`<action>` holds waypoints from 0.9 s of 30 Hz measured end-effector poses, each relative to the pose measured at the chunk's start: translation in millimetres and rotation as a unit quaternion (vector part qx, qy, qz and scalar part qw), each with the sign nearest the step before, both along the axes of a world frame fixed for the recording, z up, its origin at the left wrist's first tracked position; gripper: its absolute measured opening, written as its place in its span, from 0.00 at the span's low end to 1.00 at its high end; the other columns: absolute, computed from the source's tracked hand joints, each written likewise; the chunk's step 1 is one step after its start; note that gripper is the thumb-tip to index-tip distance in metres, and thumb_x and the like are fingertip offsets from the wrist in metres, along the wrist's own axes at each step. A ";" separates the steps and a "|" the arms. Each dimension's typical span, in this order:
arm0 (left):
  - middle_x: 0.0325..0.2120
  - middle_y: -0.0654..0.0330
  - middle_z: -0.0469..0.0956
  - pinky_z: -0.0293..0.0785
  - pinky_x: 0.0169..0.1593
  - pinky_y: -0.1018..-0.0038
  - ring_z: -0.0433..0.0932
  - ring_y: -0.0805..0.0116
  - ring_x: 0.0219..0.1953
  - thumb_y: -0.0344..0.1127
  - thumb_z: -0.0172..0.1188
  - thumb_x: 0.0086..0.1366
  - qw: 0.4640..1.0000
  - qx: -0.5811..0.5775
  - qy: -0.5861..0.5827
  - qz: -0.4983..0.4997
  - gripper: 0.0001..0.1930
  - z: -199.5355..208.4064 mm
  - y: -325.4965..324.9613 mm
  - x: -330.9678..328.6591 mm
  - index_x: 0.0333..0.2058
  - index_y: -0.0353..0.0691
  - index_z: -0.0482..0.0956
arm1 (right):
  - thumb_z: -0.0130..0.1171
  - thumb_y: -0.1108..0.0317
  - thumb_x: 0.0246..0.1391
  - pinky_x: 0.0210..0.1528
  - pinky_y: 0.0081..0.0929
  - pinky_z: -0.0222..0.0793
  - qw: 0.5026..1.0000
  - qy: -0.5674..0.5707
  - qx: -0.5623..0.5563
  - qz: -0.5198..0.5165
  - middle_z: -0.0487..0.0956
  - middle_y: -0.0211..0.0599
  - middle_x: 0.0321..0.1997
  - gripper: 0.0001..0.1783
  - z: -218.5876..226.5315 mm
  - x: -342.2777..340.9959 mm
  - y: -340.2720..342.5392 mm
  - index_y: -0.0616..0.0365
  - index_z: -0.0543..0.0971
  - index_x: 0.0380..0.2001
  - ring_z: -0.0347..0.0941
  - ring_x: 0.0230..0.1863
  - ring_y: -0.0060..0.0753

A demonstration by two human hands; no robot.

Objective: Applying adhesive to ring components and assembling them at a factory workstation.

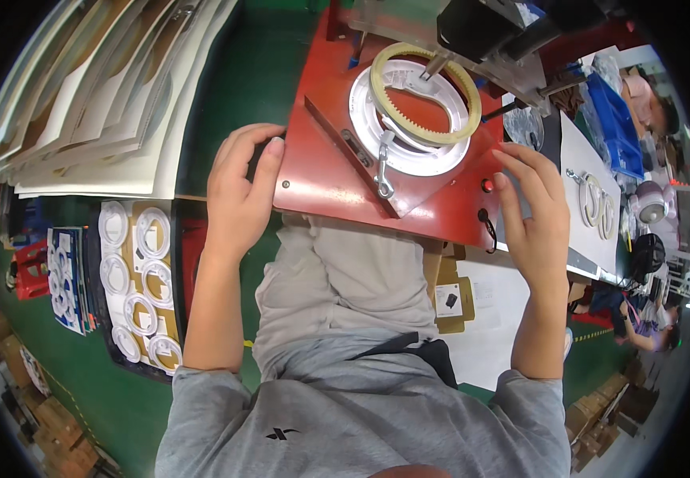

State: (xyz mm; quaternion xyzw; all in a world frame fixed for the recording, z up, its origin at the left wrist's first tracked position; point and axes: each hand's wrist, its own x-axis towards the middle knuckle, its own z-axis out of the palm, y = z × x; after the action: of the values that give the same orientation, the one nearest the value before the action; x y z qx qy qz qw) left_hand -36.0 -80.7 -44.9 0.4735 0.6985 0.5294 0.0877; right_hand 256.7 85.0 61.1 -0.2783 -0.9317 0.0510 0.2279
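"Fingers (265,163)?"
"Mid-frame L, I've L hand (237,187) by edge of red desk (317,175); mid-R, R hand (538,219) nr red button (487,186). Both part-open, empty, prob. to clear the rings."
"White ring (428,164)?"
"Upper ctr, on desk; metal latch (384,166) at its lower edge prob. pins it. Toothed ring (472,103) overlaps it, tilted."

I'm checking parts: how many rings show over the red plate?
2: a white ring toward the far side of the red plate, and a yellowish toothed ring overlapping it. Others could be hidden beneath.
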 end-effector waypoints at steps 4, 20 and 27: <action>0.45 0.50 0.81 0.75 0.54 0.68 0.81 0.56 0.47 0.32 0.62 0.70 0.996 -0.007 -0.090 0.018 0.11 6.4 0.7 4.3 0.47 0.33 0.81 | 0.64 0.76 0.58 0.54 0.37 0.73 0.998 0.054 -0.015 0.025 0.82 0.42 0.50 0.12 -6.6 -14.4 -0.9 0.62 0.83 0.46 0.78 0.51 0.47; 0.36 0.58 0.76 0.73 0.45 0.65 0.74 0.56 0.41 0.26 0.72 0.52 0.939 0.067 0.302 -0.147 0.10 69.8 67.0 55.4 0.34 0.37 0.83 | 0.64 0.75 0.55 0.60 0.41 0.68 0.989 0.048 0.006 0.138 0.81 0.37 0.49 0.13 -20.1 -44.1 30.0 0.55 0.84 0.44 0.75 0.57 0.46; 0.34 0.60 0.81 0.73 0.45 0.67 0.75 0.57 0.42 0.24 0.70 0.53 0.944 0.064 0.233 -0.224 0.09 89.3 62.2 42.4 0.33 0.37 0.81 | 0.64 0.77 0.51 0.53 0.38 0.72 0.986 0.065 -0.015 0.153 0.80 0.37 0.44 0.14 -21.0 -41.0 35.1 0.54 0.85 0.43 0.76 0.51 0.45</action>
State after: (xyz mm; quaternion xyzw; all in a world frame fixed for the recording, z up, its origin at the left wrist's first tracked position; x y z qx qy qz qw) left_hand 6.3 -18.5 44.4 0.7325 0.5400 0.4144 0.0080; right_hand 215.8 120.1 40.1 -0.1316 -0.9456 0.1170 0.2736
